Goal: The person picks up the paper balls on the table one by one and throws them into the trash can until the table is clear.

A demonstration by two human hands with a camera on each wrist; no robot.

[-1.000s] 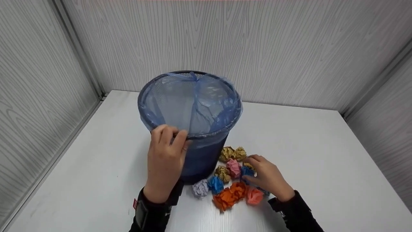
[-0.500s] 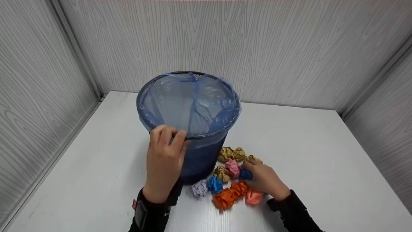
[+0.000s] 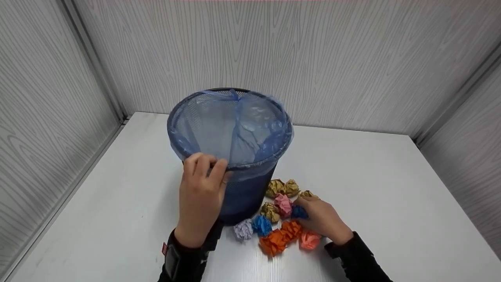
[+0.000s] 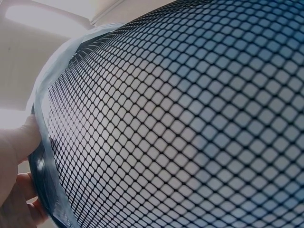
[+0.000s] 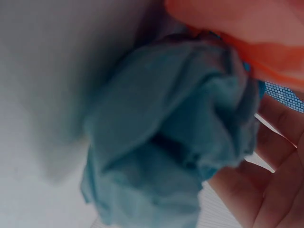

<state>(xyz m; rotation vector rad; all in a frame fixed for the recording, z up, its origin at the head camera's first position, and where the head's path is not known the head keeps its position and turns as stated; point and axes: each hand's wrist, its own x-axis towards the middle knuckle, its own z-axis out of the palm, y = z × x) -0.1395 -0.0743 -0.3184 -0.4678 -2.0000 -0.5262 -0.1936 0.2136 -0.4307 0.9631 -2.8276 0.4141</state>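
My left hand grips the near rim of a black mesh wastebasket, lined with a translucent blue plastic bag. In the left wrist view the thumb lies on the outer side of the rim. Right of the basket, my right hand holds a dark blue crumpled paper ball between thumb and fingers, low over the table. A teal paper ball fills the right wrist view; my hand hides it from the head view. Pink and salmon paper balls sit close by.
Around the basket's foot lie more paper balls: several gold ones, a bright blue one, a pale lilac one and orange ones. Grey wood-grain panels enclose the white table at the back and sides.
My right hand has moved slightly left and down and its fingers have closed round the dark blue paper ball, uncovering a gold one behind. My left hand stays on the rim.
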